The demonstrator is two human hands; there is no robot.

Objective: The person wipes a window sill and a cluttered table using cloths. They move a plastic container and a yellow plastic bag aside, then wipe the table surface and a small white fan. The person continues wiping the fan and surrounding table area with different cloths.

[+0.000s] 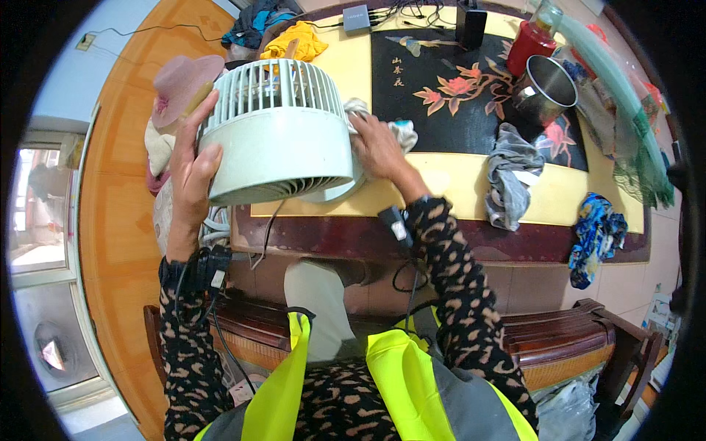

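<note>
A pale green fan (pixel 283 143) with a slatted guard is tilted over the near left part of the table. My left hand (pixel 193 173) grips its left side, thumb on the housing and fingers toward the guard. At the opposite side, my right hand (pixel 382 151) bears on a grey and white cloth (pixel 403 135) against the fan; the fingertips are partly hidden behind the housing. Part of the fan's base shows under the right hand. A thin cord (pixel 269 229) hangs below the fan past the table edge.
The yellow-topped table (pixel 448 180) has a black floral panel. On it are a grey cloth (pixel 512 176), a steel pot (pixel 544 90), a red bottle (pixel 533 40) and a grey box (pixel 357 20). A pink hat (pixel 180 87) lies left; a wooden bench (pixel 559 334) stands nearest me.
</note>
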